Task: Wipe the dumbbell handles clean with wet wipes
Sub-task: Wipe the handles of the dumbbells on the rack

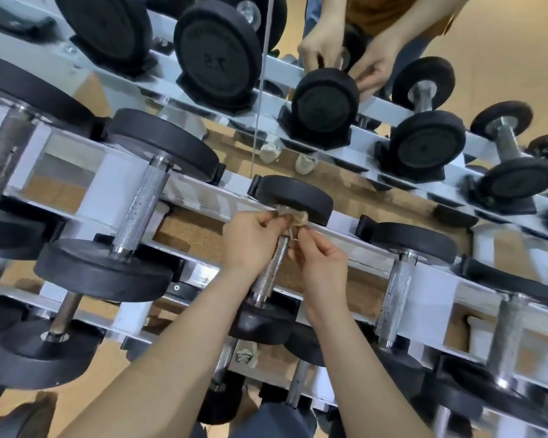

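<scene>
A small black dumbbell lies across the white rack in the middle of the head view, its knurled steel handle (271, 275) running from the near head (261, 324) up to the far head (295, 196). A crumpled wet wipe (293, 218) is wrapped round the top end of the handle, just under the far head. My left hand (250, 238) pinches the wipe from the left. My right hand (321, 263) pinches it from the right. Both forearms reach up from the bottom of the frame.
Larger dumbbells (133, 216) sit left on the same rack rail (355, 248), smaller ones (396, 292) to the right. A mirror behind shows the reflected rack and hands (323, 45). More dumbbells lie on a lower tier (60, 317). Cork-coloured floor shows below.
</scene>
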Available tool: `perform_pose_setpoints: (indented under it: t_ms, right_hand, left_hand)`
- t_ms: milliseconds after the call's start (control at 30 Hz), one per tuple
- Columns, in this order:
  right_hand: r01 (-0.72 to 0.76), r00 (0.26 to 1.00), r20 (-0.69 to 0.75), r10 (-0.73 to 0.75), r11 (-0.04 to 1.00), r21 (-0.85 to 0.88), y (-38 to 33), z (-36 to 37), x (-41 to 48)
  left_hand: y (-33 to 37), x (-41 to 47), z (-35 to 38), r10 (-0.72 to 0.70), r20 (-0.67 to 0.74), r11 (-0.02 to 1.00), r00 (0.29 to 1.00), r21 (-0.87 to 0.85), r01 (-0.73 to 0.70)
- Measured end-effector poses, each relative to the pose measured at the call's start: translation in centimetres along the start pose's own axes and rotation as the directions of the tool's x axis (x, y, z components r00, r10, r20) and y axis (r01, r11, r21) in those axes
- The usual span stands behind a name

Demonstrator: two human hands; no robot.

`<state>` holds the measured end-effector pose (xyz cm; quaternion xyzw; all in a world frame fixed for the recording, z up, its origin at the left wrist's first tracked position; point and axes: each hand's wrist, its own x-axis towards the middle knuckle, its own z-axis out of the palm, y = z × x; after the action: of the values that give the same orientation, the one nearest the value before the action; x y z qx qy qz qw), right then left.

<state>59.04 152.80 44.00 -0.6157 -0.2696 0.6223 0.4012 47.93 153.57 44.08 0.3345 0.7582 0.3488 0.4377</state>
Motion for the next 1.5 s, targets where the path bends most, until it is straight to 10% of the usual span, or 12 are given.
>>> perform_pose_setpoints:
  t_ms: [67,200,467,633,833,1167,1300,1500]
  right_hand:
    - [0.003,1.0,-0.004,-0.003,1.0,-0.025,0.1,0.0,0.1]
    - [-0.023,1.0,-0.019,0.023,1.0,0.012,-0.3,0.2,0.2]
    - [-0.125,0.939,-0.263,0.22,0.934,0.335,-0.7,2.5,1.6]
    - [0.146,0.944,-0.276,-0.18,0.98,-0.138,1.0,2.9,1.4]
    - [0.42,0.833,-0.012,-0.553,0.647,-0.636,2.0,1.6,-0.7]
    - [0.414,0.867,0.181,-0.465,0.468,-0.781,0.3,0.2,-2.0]
    - [0.496,0.801,0.22,-0.557,0.412,-0.765,0.5,1.2,-0.6]
    - [0.43,0.892,0.243,-0.38,0.552,-0.715,3.7,-1.1,-3.7]
  left_hand:
    - [0.6,0.3,0.3,-0.03,0.071,0.999,0.997,-0.035,0.032]
    - [0.5,-1.5,1.9,0.387,-0.098,0.782,0.917,0.561,-0.27]
    - [-2.8,-0.6,1.3,0.709,0.33,0.321,0.623,0.636,-0.702]
    - [-1.3,-1.2,0.2,0.589,0.026,0.644,0.808,0.589,-0.489]
    - [0.0,-1.3,0.1,0.35,-0.036,0.812,0.936,0.51,-0.284]
    - [-2.1,-4.2,-2.3,0.339,0.114,0.648,0.934,0.691,-0.32]
    - [-0.7,-3.0,-2.3,0.306,0.056,0.801,0.95,0.525,-0.289]
    - [-2.2,-4.9,-3.6,0.186,0.154,0.78,0.97,0.578,-0.241]
